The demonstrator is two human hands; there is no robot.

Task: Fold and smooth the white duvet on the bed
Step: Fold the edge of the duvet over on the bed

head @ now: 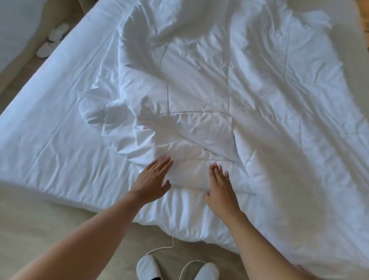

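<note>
My left hand (154,176) and right hand (220,189) lay flat, palms down, fingers straight and together, side by side but apart, both bare forearms stretched forward.

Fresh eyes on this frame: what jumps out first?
First, the rumpled white duvet, creased and bunched across the middle and right of the bed, with bare sheet showing on the left. Next, the left hand and right hand, both flat and open, pressing its near edge. Then the white slippers and a white cord on the floor at the bottom edge.
</note>
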